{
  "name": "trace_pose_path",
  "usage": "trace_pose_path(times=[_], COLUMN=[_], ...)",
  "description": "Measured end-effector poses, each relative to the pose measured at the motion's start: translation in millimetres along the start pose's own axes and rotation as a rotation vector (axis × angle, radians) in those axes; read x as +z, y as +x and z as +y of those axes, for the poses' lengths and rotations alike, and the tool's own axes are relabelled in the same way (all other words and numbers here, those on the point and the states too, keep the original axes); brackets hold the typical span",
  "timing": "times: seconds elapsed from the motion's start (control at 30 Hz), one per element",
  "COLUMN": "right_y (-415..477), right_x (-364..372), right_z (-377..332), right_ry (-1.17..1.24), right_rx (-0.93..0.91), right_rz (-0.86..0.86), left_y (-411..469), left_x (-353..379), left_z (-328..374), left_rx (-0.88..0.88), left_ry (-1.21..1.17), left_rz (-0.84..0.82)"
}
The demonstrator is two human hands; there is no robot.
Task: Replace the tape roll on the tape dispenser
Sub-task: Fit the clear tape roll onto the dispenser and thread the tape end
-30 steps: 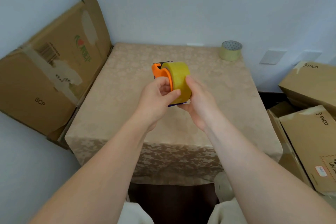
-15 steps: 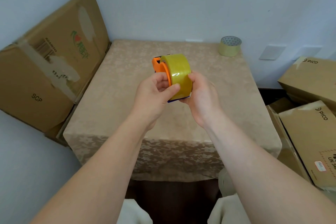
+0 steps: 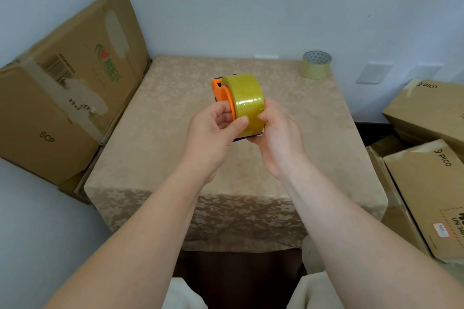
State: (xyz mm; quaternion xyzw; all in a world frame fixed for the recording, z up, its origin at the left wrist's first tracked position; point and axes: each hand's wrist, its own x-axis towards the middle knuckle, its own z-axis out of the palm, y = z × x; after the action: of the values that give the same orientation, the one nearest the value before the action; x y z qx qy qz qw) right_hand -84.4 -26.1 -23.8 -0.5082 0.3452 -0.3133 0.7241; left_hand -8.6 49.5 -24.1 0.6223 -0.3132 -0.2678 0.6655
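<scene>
Holding the work above the table (image 3: 175, 158), both hands close around one assembly: the left hand (image 3: 213, 133) is wrapped on the orange tape dispenser (image 3: 222, 94), thumb pressed across the near face of the yellow tape roll (image 3: 247, 98), while the right hand (image 3: 278, 138) cups the roll from the other side, fingertips curled onto its outer band. Neither hand is slack — both are closed on the pair, and the roll sits against the dispenser's orange flange, directly between the two palms. Whether the roll is fully seated on its hub cannot be told; the hub is hidden behind the tape. A sliver of dark blue shows just below the roll, under the right palm. Well beyond the grip, at the far right corner of the table, stands a thinner pale roll (image 3: 316, 65), probably the one taken off. The risks from here look modest but real: if the roll is cocked on the hub, pushing from the right could jam it or pop it back out toward the right palm; a thumb sliding on the glossy tape could lose its purchase — and the cutting edge at the far end of the dispenser, out of sight behind the roll, could nick a finger that reaches forward to thread the tape.
</scene>
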Motion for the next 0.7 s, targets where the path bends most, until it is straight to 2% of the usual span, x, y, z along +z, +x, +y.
trace_pose_path(times=[0.1,0.17,0.27,0.4,0.57,0.7], right_y=[-0.7,1.7,2.9,0.9,-0.1,-2.0], right_x=[-1.4,-3.6,-7.6,-14.7,-17.1,-15.9], right_z=[-4.3,-5.1,-3.7,-7.0,-7.9,-9.9], right_ry=[-0.081,-0.248,-0.612,-0.823,-1.055,-1.163], right_rx=[0.005,-0.061,-0.304,-0.505,-0.596,-0.545], right_rz=[-0.069,-0.104,0.024,0.132,0.145,0.173], left_y=[2.7,4.7,5.3,4.1,3.7,3.0], left_x=[-2.6,-4.3,-5.7,-5.4,-3.4,-1.5], left_z=[-0.5,-0.7,0.2,0.4,-5.2,-6.3], left_rx=[-0.021,-0.046,-0.075,-0.105,-0.116,-0.041], left_ry=[-0.032,-0.043,0.025,0.144,0.222,0.402], left_rz=[0.017,0.047,0.097,0.119,0.111,0.112])
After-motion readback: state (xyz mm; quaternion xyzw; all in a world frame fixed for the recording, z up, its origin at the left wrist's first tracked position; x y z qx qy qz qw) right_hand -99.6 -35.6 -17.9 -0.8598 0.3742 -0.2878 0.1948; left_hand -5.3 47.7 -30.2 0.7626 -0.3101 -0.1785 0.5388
